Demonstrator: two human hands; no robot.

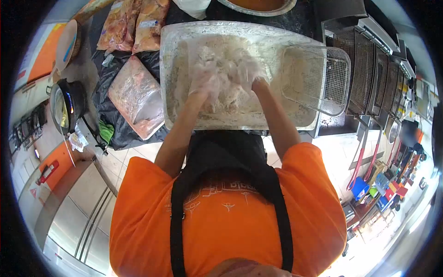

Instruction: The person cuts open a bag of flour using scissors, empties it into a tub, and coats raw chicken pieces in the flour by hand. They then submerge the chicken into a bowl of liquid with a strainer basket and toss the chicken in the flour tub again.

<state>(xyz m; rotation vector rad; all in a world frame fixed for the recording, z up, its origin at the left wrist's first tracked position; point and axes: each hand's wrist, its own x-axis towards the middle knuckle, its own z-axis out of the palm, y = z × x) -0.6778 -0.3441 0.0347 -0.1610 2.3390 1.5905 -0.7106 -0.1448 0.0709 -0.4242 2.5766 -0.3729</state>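
A large pale tub [177, 117] lies in front of me, its inside dusted with white flour. Both my hands are in it, wearing clear, flour-covered plastic gloves. My left hand [205, 76] is left of the middle and my right hand [250, 71] a little to the right. Between and below them is a heap of floured lumps [226, 94], too blurred to name. Motion smears the fingers of both hands, so whether they grip anything is hidden. A wire mesh basket [339, 78] rests at the tub's right end, partly over its rim.
Left of the tub are bags of marinated meat [150, 27] and a plastic-wrapped tray [134, 87] on black sheeting [104, 94]. A round basin [260, 5] of orange-brown content stands behind. Several fryer baskets [362, 69] hang at right; a pot [69, 104] is at far left.
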